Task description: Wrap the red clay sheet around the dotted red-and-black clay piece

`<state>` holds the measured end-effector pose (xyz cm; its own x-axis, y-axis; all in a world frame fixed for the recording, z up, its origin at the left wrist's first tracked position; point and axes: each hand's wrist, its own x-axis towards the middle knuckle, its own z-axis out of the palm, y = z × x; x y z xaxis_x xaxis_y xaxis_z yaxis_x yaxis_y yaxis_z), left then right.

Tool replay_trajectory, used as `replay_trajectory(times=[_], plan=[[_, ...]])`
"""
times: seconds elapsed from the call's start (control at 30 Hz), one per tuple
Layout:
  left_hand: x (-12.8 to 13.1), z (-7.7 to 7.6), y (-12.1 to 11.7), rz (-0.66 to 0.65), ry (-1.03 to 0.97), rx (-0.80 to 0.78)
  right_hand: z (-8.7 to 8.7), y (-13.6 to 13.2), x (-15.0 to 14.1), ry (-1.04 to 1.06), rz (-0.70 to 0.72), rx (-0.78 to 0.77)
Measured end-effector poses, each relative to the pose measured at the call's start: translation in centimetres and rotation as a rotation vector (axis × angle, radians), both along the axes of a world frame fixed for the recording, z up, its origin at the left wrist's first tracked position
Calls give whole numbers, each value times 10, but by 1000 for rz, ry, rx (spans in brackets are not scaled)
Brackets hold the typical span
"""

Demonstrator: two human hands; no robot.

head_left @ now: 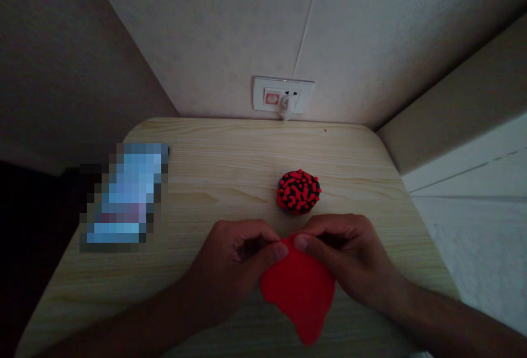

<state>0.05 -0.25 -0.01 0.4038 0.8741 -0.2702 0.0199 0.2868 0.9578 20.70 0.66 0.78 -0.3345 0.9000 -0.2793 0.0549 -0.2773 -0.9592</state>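
Note:
A thin, flattened sheet of red modelling clay [300, 286] hangs between my hands, its uneven lower edge tapering to a rounded tip. My left hand [242, 264] pinches its top edge between thumb and forefinger. Close beside it, my right hand [346, 259] pinches the same edge with thumb and fingers. Just beyond my hands on the table sits a small round clay piece [299, 191], black on top and covered with red squiggles and dots, with red showing at its lower side.
The pale wood-grain table [222, 160] has rounded far corners and stands against the wall. At its left lies a blurred-out flat device with a lit screen [127, 193]. A wall socket [284, 94] with a plug in it is just above the far edge.

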Motion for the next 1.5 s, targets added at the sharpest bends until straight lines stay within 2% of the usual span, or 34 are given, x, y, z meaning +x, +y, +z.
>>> replay_trajectory(times=[0.13,0.3,0.43,0.5,0.6,0.77,0.9,1.0,1.13,1.23,1.37,1.5], plan=[[2,-3,2,20,-28,-46,0,0,-1,47,-6,-5],[3,-1,5,150,-71,-88,1,1,-1,112,-11,-47],[2,-2,5,88,-148,-146,0,0,-1,53,-12,-38],[2,-3,4,55,-128,-184,-1,-1,-2,33,-26,-7],[3,-1,4,77,-70,-204,-1,0,-2,2,-26,85],[6,3,3,93,-91,-245,-3,2,0,-53,59,175],[5,2,0,95,-60,-177,-6,0,-1,-23,71,160],[2,2,1,69,36,-58,-5,-1,-3,-39,42,220],[1,0,5,30,135,70,-7,1,-3,6,101,246],[2,-2,6,-2,149,69,-6,3,-3,5,78,257],[1,-3,8,-6,60,43,3,6,-4,-142,88,438],[-2,7,12,37,24,57,17,12,-10,-287,104,533]])
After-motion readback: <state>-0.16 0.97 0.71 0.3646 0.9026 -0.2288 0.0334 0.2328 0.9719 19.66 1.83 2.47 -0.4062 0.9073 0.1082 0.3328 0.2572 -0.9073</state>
